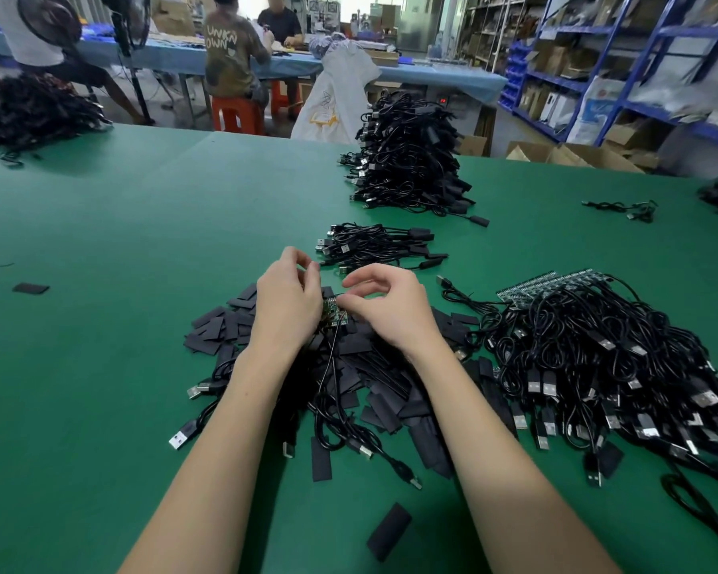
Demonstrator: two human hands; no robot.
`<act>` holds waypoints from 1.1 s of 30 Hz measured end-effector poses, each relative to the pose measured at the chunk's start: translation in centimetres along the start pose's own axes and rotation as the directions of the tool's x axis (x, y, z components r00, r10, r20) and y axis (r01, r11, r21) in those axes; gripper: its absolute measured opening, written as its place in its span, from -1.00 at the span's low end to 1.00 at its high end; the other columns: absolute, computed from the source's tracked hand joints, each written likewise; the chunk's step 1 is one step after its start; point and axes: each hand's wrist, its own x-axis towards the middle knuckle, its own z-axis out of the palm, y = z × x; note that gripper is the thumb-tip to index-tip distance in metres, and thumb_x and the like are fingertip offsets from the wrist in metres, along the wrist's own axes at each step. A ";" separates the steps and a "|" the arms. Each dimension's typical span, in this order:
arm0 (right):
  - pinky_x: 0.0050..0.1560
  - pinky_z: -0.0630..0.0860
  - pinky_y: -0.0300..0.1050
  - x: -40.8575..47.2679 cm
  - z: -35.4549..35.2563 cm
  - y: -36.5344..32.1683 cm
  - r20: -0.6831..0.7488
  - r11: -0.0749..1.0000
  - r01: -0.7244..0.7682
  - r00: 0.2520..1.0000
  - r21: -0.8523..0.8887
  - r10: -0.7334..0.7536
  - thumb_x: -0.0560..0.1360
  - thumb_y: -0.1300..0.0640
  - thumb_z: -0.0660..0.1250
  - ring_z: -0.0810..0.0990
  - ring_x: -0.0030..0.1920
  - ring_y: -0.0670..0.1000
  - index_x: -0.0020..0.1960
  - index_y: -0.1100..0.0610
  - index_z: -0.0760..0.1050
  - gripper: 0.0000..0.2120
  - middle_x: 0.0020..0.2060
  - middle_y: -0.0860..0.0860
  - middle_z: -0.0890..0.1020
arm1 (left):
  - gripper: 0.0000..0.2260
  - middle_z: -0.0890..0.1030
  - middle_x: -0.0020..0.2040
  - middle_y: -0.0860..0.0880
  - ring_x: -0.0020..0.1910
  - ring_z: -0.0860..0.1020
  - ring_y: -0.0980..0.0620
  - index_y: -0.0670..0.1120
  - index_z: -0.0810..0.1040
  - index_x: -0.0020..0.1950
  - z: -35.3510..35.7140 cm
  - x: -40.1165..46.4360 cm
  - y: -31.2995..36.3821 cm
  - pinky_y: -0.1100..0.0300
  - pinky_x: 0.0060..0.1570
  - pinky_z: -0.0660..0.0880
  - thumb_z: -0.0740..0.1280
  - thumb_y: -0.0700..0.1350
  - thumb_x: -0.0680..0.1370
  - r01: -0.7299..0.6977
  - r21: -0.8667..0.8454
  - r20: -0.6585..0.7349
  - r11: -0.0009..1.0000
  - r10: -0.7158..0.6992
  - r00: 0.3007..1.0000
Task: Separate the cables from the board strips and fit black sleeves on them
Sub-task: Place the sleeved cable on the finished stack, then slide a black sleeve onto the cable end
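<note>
— While the small green board (pixel 333 311) is pinched between the left hand (pixel 287 299) and the right hand (pixel 384 303), above the heap of black sleeves (pixel 365 366), how should it be judged to handle?

— As light, stiff and likely brittle; the edges should be gripped, not the limp cable (pixel 328 366) hanging from it.

— And the counts?

— One board is held. Sleeves and unprocessed cables (pixel 606 358) are too many to count; two finished stacks (pixel 411 159) are seen beyond.

Hands: two, left hand (pixel 289 300), right hand (pixel 384 306). Small green circuit board (pixel 333 313) between fingers: one. Red plastic stools (pixel 238 113): two.
</note>
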 end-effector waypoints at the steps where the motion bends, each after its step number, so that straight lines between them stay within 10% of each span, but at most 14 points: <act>1: -0.10 0.68 -0.08 -0.4 -0.1 0.1 0.028 0.992 -0.026 0.999 0.125 0.023 0.40 0.26 0.57 0.67 -0.30 -0.08 -0.08 0.07 0.66 -0.83 -0.29 -0.05 0.73 | -0.82 0.58 -0.12 -0.06 -0.06 0.53 -0.15 -0.12 0.53 0.04 0.1 0.0 0.1 0.03 -0.01 0.40 0.23 -0.05 0.68 -0.059 0.054 -0.008 0.997 0.060 0.998; 6: -0.15 0.65 -0.19 -1.8 -0.8 0.4 0.092 0.919 -0.111 0.992 0.378 0.082 0.44 0.36 0.52 0.67 -0.27 -0.07 -0.08 0.13 0.64 -0.83 -0.29 0.01 0.72 | -0.57 0.59 -0.30 0.00 -0.19 0.54 -0.11 -0.08 0.55 -0.23 1.0 -0.9 0.7 0.01 -0.10 0.43 0.13 0.13 0.69 -0.136 0.151 0.153 0.979 0.113 0.982; 14: 0.01 0.54 -0.30 -2.5 -2.7 0.9 0.113 0.998 -0.016 0.993 -0.062 0.023 0.49 -0.07 0.51 0.66 -0.08 -0.24 -0.05 -0.07 0.71 -0.91 -0.15 -0.24 0.73 | -0.51 0.20 -0.51 0.03 -0.47 0.22 0.03 -0.08 0.19 -0.40 1.7 -1.1 0.3 0.16 -0.40 0.17 0.22 0.02 0.70 -0.202 0.040 0.106 0.978 0.197 0.975; 26: -0.24 0.61 -0.30 -3.5 -3.6 0.1 0.200 0.877 -0.279 0.956 0.391 0.215 0.37 0.26 0.61 0.70 -0.23 -0.09 -0.14 0.15 0.67 -0.85 -0.28 0.00 0.72 | -0.44 0.15 -0.57 0.02 -0.48 0.17 0.02 -0.08 0.17 -0.45 2.8 -1.8 1.9 0.16 -0.43 0.15 0.23 0.10 0.68 -0.236 -0.022 0.079 0.972 0.237 0.968; 33: -0.23 0.58 -0.35 -3.7 -3.9 0.5 0.264 0.808 -0.371 0.924 0.457 0.275 0.15 0.11 0.64 0.65 -0.31 -0.14 -0.33 0.06 0.72 -0.85 -0.31 -0.04 0.69 | -0.36 0.33 -0.56 -0.10 -0.52 0.27 -0.01 -0.11 0.24 -0.51 3.0 -2.1 2.3 0.10 -0.45 0.22 0.19 0.24 0.65 -0.154 -0.004 0.109 0.988 0.154 0.982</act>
